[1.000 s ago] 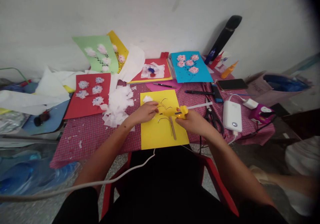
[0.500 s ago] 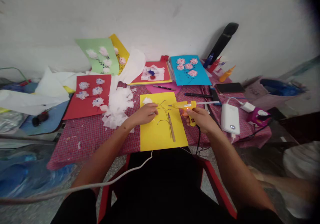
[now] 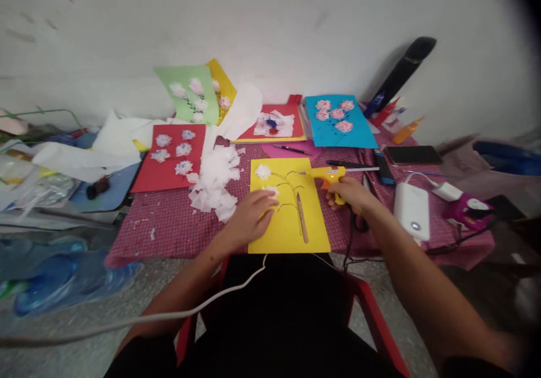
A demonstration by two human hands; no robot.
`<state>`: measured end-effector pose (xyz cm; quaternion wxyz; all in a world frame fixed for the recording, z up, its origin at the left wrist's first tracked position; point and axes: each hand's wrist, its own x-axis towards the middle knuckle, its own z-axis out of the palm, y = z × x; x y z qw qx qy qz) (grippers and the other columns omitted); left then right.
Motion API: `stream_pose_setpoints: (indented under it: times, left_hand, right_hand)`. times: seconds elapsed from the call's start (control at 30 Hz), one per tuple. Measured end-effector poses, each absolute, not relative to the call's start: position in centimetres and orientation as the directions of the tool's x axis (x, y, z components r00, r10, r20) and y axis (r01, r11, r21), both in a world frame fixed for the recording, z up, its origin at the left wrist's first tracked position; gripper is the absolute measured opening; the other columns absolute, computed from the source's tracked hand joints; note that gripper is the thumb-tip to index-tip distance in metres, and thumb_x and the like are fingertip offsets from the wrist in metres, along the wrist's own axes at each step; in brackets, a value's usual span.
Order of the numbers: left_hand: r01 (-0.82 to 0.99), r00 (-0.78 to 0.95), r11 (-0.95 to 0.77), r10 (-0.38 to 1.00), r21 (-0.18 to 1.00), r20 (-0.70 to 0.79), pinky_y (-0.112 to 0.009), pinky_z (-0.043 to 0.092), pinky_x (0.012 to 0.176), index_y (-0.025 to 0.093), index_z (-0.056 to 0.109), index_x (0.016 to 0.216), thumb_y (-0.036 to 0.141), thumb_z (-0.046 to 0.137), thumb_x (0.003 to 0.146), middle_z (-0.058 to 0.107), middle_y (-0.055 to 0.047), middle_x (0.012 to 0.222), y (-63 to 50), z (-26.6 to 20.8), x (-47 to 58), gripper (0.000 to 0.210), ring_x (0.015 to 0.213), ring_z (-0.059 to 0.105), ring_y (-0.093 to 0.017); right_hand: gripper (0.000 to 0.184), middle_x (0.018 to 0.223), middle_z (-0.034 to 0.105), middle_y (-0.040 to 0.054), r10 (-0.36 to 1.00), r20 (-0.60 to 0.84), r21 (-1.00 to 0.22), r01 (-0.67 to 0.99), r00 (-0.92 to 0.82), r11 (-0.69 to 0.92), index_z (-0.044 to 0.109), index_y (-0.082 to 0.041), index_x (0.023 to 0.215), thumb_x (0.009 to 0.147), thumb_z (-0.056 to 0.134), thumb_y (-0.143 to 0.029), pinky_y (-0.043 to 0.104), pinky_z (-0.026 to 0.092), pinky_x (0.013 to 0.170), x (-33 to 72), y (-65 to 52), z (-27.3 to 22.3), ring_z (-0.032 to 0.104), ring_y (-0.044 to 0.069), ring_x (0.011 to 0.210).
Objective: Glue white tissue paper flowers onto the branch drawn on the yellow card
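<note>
My right hand (image 3: 349, 191) is wrapped round the grip of a yellow hot glue gun (image 3: 325, 173), its nozzle pointing left above a yellow paper sheet (image 3: 279, 240). A glue stick sticks out of the gun's back. My left hand (image 3: 255, 214) rests over the sheet's left side, thumb apart from the fingers, fingertips beside a white tissue flower (image 3: 271, 189). Another white tissue flower (image 3: 262, 171) sits at the sheet's upper left. Dark branching stems (image 3: 291, 185) are drawn on the sheet, and a pencil-like wooden tool (image 3: 302, 220) lies along them.
Left of the sheet is a pile of white tissue pieces (image 3: 215, 175). Behind stand red (image 3: 146, 181), green (image 3: 163, 76) and blue (image 3: 315, 136) flower cards. A white power bank (image 3: 412, 212), a phone (image 3: 413, 154) and glue bottles lie to the right. A white cable (image 3: 203, 299) crosses my lap.
My left hand has moved down the sheet, and a second white flower now shows by its fingertips. The glue gun stays in my right hand, close above the stems. The view has shifted.
</note>
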<state>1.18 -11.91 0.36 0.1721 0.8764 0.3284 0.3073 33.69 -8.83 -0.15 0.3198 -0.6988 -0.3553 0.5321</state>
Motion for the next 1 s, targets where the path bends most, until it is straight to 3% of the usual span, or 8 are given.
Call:
stream_pose_setpoints:
  times: [0.13, 0.27, 0.43, 0.5, 0.6, 0.77, 0.9, 1.0]
  left_hand:
    - [0.542, 0.586, -0.659, 0.741, 0.521, 0.328, -0.036, 0.054, 0.089, 0.020, 0.068, 0.107, 0.017, 0.054, 0.096, 0.073, -0.007, 0.106, -17.1, -0.1, -2.5, 0.018, 0.098, 0.067, -0.019]
    - [0.772, 0.267, -0.414, 0.900, 0.482, 0.345, -0.036, 0.052, 0.084, 0.020, 0.069, 0.098, 0.022, 0.055, 0.096, 0.072, -0.006, 0.094, -15.9, -0.9, -7.2, 0.014, 0.091, 0.065, -0.021]
    - [0.889, 0.171, -0.260, 0.953, 0.378, 0.252, -0.037, 0.050, 0.085, 0.018, 0.069, 0.104, 0.028, 0.055, 0.092, 0.070, -0.009, 0.097, -12.9, -0.7, -9.5, 0.021, 0.093, 0.064, -0.025]
    - [0.915, 0.155, -0.224, 0.963, 0.335, 0.219, -0.038, 0.049, 0.085, 0.018, 0.069, 0.103, 0.025, 0.055, 0.089, 0.069, -0.010, 0.098, -12.7, -0.5, -9.5, 0.021, 0.093, 0.064, -0.026]
    - [0.935, 0.164, -0.207, 0.972, 0.289, 0.168, -0.039, 0.049, 0.085, 0.018, 0.070, 0.100, 0.023, 0.057, 0.084, 0.068, -0.010, 0.097, -13.1, -0.5, -9.4, 0.021, 0.094, 0.063, -0.027]
    - [0.920, 0.193, -0.230, 0.971, 0.318, 0.144, -0.037, 0.047, 0.081, 0.020, 0.066, 0.081, 0.032, 0.055, 0.090, 0.066, -0.008, 0.086, -13.4, -0.7, -9.8, 0.019, 0.089, 0.061, -0.025]
    - [0.834, 0.124, -0.176, 0.983, 0.523, 0.133, -0.034, 0.047, 0.078, 0.020, 0.069, 0.085, 0.036, 0.056, 0.091, 0.070, -0.005, 0.087, -13.8, -0.6, -10.2, 0.021, 0.083, 0.062, -0.021]
    - [0.664, 0.003, -0.031, 0.999, 0.747, 0.039, -0.029, 0.046, 0.069, 0.019, 0.069, 0.086, 0.039, 0.062, 0.087, 0.070, -0.002, 0.081, -14.2, -0.6, -10.2, 0.021, 0.074, 0.062, -0.017]
  right_hand:
    - [0.012, 0.054, 0.063, 0.0040, 0.831, -0.544, -0.754, 0.367, 0.117, -0.545, 0.057, -0.017, 0.068, 0.077, 0.063, -0.024, 0.026, 0.045, 0.039, 34.5, -7.9, -0.4, 0.056, 0.015, 0.040]
    - [0.028, 0.062, 0.066, 0.0081, 0.878, -0.466, -0.490, 0.794, 0.111, -0.360, 0.061, -0.017, 0.070, 0.088, 0.057, -0.038, 0.029, 0.043, 0.049, 35.0, -7.2, 0.7, 0.062, 0.019, 0.053]
    - [0.039, 0.090, 0.073, 0.0163, 0.983, -0.092, -0.147, 0.974, 0.159, -0.172, 0.069, -0.018, 0.090, 0.089, 0.057, -0.054, 0.034, 0.043, 0.063, 33.0, -10.0, 2.9, 0.068, 0.029, 0.078]
    - [0.028, 0.093, 0.074, 0.0131, 0.998, -0.030, -0.212, 0.976, 0.048, -0.053, 0.068, -0.019, 0.093, 0.093, 0.055, -0.043, 0.033, 0.043, 0.064, 30.9, -12.0, 3.0, 0.068, 0.026, 0.080]
    - [0.024, 0.097, 0.074, 0.0097, 0.993, -0.087, -0.311, 0.949, -0.077, 0.046, 0.065, -0.020, 0.097, 0.093, 0.056, -0.041, 0.030, 0.043, 0.066, 27.4, -14.3, 2.1, 0.069, 0.023, 0.085]
    - [0.022, 0.101, 0.074, 0.0150, 0.987, -0.151, -0.189, 0.981, -0.062, 0.032, 0.061, -0.016, 0.107, 0.091, 0.053, -0.029, 0.032, 0.042, 0.063, 24.5, -15.0, 0.4, 0.070, 0.027, 0.080]
    - [0.033, 0.101, 0.075, 0.0143, 0.991, -0.113, -0.200, 0.978, -0.076, 0.052, 0.060, -0.015, 0.120, 0.089, 0.051, -0.021, 0.033, 0.046, 0.068, 25.3, -15.0, -0.3, 0.070, 0.026, 0.080]
    - [0.031, 0.104, 0.075, 0.0110, 0.991, -0.004, -0.393, 0.911, -0.137, 0.125, 0.067, -0.019, 0.115, 0.088, 0.051, -0.018, 0.034, 0.051, 0.079, 26.3, -15.4, -0.5, 0.070, 0.024, 0.090]
